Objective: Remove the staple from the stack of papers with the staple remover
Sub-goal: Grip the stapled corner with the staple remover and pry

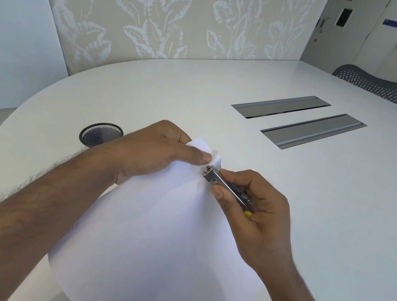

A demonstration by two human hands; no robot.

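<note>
Black mesh pen cup (pixel 101 133) sits far left on the white table (pixel 339 215), partly hidden behind the left wrist. Next over, the left hand (pixel 155 150) pinches the top corner of the stack of papers (pixel 163 237), thumb flat on top and the other fingers curled underneath, so that corner is lifted a bit while the rest of the sheets runs back toward the person. Right beside that thumb, the shiny metal tip of the staple remover (pixel 223 185) is touching the paper corner. The right hand (pixel 255 213) is wrapped around the remover's body, thumb on its near side, with a little yellow bit poking out at the back end. Can't make out the staple itself, too small or covered. Further right and farther back there are two grey metal hatches (pixel 313 130) set into the tabletop, and a dark mesh chair back (pixel 373 84) at the far edge.
</note>
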